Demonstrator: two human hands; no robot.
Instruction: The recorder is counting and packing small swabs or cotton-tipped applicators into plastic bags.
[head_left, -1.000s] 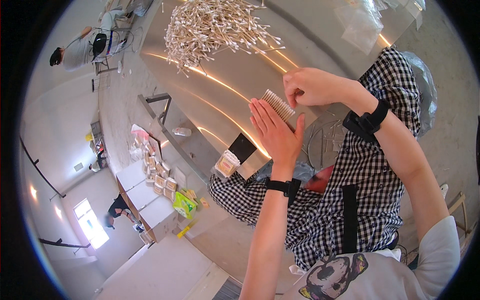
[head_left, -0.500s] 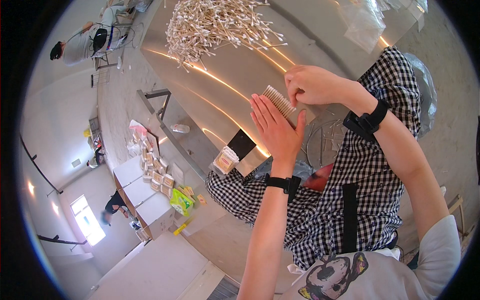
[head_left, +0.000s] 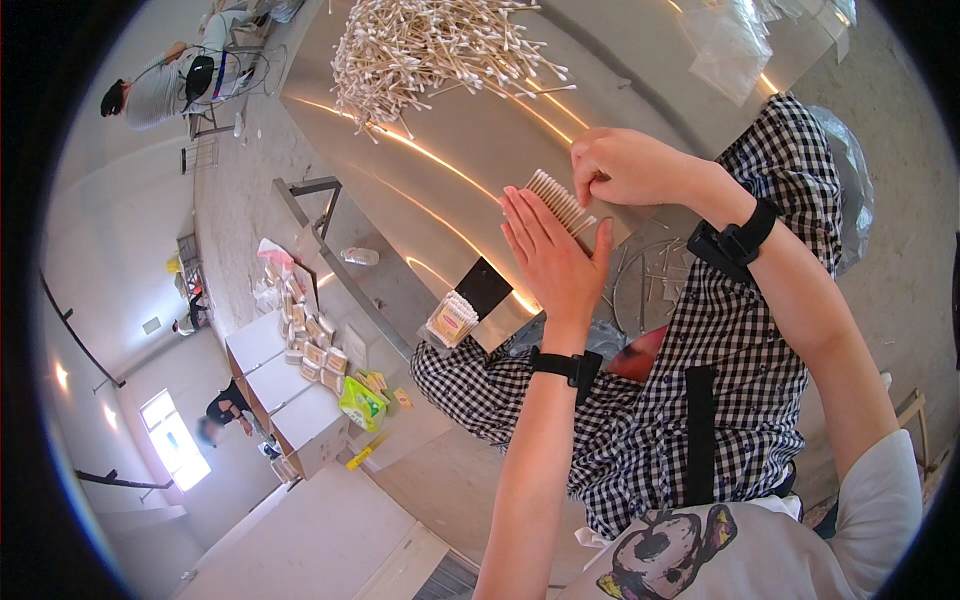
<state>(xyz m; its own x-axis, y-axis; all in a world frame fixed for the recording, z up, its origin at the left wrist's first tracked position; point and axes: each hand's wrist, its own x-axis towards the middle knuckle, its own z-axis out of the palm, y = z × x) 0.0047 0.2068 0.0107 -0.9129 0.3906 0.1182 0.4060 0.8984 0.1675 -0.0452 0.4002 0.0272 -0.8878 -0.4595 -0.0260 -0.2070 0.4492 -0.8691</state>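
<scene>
Head view: a left hand [head_left: 545, 245] lies flat, fingers together and thumb spread, against a neat row of swabs [head_left: 560, 201] on a shiny metal tabletop [head_left: 440, 180]. A right hand [head_left: 625, 168] is curled narrow at the row's other side; whether its fingers pinch a swab cannot be told. A loose heap [head_left: 430, 60] of swabs covers the tabletop's far part, with clear bags [head_left: 732, 50] to the right. Near the edge, beside a black pad [head_left: 483, 287], a filled pack [head_left: 452, 320] bears a pale yellow label with reddish print, too small to read. By a white carton [head_left: 318, 436], more packs [head_left: 320, 362] carry labels equally unreadable, next to a green bag [head_left: 362, 404] whose pale markings cannot be made out. The wearer's shirt [head_left: 760, 560] shows an animal print.
</scene>
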